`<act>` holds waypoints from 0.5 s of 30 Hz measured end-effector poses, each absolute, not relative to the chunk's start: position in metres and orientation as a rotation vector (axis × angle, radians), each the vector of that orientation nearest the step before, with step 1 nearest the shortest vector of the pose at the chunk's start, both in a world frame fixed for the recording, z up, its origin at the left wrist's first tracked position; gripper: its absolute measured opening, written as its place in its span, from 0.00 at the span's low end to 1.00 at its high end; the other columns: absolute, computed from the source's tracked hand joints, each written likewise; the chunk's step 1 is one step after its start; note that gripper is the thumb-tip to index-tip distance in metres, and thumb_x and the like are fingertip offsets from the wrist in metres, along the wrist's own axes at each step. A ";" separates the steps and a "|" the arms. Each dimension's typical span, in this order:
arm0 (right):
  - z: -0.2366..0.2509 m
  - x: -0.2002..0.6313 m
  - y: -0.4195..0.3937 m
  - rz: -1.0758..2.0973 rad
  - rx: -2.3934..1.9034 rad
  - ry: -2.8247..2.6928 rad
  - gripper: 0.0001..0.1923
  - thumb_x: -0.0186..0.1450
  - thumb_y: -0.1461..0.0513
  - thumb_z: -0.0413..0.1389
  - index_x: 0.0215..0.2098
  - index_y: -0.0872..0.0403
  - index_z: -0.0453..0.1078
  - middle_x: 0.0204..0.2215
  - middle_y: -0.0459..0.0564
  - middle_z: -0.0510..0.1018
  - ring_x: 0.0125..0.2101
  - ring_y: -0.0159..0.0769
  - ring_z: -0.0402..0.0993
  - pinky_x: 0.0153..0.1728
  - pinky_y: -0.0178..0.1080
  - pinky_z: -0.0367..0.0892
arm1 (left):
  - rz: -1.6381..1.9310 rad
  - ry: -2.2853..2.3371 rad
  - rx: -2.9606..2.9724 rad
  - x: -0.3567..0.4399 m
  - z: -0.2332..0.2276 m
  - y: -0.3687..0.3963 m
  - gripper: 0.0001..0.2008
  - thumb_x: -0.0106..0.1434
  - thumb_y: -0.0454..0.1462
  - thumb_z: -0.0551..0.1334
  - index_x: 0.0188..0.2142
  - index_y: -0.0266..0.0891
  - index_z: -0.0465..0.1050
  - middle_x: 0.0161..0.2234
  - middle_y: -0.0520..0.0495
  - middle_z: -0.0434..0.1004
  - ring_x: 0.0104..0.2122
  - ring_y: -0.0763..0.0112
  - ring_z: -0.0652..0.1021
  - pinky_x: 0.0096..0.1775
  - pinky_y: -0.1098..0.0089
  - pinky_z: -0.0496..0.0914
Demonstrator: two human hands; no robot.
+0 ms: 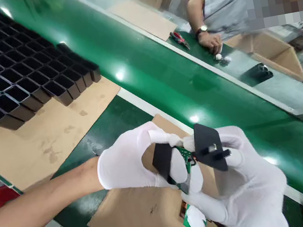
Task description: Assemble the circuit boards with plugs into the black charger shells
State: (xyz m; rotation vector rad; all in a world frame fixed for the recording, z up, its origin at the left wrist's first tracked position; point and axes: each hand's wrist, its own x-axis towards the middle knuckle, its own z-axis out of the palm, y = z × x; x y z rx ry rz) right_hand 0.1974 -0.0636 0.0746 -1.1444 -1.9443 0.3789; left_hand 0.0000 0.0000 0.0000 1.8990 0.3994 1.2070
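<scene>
While left grip (127, 159) holds casing (161, 160), belt (141, 56) stretches beyond white edge (139, 103).

We see a dark green bench (103, 126) carrying a left cardboard sheet (64, 133), on which open black cases (19, 93) stand in rows, and a central cardboard sheet (134, 218).

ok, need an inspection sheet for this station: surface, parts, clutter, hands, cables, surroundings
Surface: green bench with a cardboard sheet under the hands.
Parts: black housing with a green circuit board at its opening; pronged black plate; second board, white-patched, below.
Clutter: rows of black open boxes at left.
Hands: both white-gloved; left hand's fingers grip the housing, right hand's the plate.
Cables: short dark wire seemingly by the circuit board; details unclear.
Surroundings: green belt; beyond it, a co-worker's hand and pliers.
</scene>
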 end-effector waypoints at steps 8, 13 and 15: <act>0.087 0.190 -0.052 0.597 -1.045 -1.979 0.26 0.54 0.72 0.67 0.46 0.42 0.74 0.33 0.38 0.83 0.31 0.37 0.81 0.36 0.41 0.78 | 1.146 0.434 1.856 0.001 0.000 0.001 0.35 0.50 0.42 0.82 0.56 0.47 0.75 0.46 0.47 0.86 0.43 0.60 0.85 0.48 0.63 0.79; 0.090 0.187 -0.047 0.669 -1.040 -2.027 0.31 0.57 0.74 0.64 0.53 0.40 0.74 0.33 0.38 0.81 0.28 0.34 0.78 0.33 0.39 0.77 | 1.128 0.436 1.871 0.000 -0.001 0.002 0.34 0.51 0.41 0.81 0.57 0.46 0.75 0.46 0.47 0.84 0.43 0.60 0.85 0.48 0.63 0.79; 0.089 0.187 -0.047 0.648 -1.049 -2.044 0.32 0.58 0.74 0.64 0.54 0.39 0.75 0.33 0.38 0.81 0.28 0.34 0.77 0.34 0.39 0.77 | 1.130 0.436 1.882 -0.001 -0.001 0.002 0.33 0.51 0.40 0.81 0.56 0.44 0.75 0.44 0.47 0.84 0.43 0.61 0.84 0.47 0.64 0.79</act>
